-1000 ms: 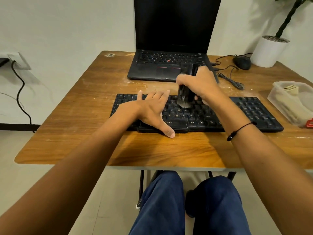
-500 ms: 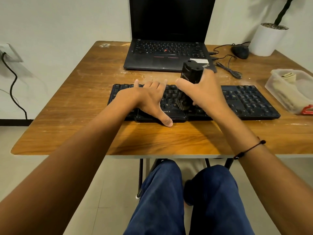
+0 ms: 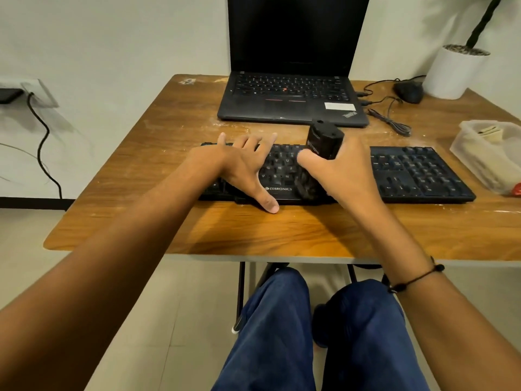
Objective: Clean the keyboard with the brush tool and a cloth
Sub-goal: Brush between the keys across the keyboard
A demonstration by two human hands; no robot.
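A black keyboard (image 3: 417, 173) lies across the middle of the wooden table (image 3: 282, 232). My left hand (image 3: 242, 162) lies flat on its left half, fingers spread, with the thumb reaching over the front edge onto the table. My right hand (image 3: 346, 170) grips a black brush tool (image 3: 324, 142) held upright. Its bristles touch the keys near the keyboard's front edge, just right of the brand label. A folded cloth (image 3: 490, 131) lies inside a clear plastic tub (image 3: 485, 165) at the right.
An open black laptop (image 3: 290, 100) stands behind the keyboard. Behind and to the right are a black mouse (image 3: 408, 91) with a loose cable (image 3: 392, 119) and a white plant pot (image 3: 454, 71). A red object (image 3: 516, 190) lies beside the tub. My knees are under the table.
My right hand drew the brush tool toward me, from the middle key rows down to the front row. My left hand stayed flat on the keyboard. The camera tilted down a little.
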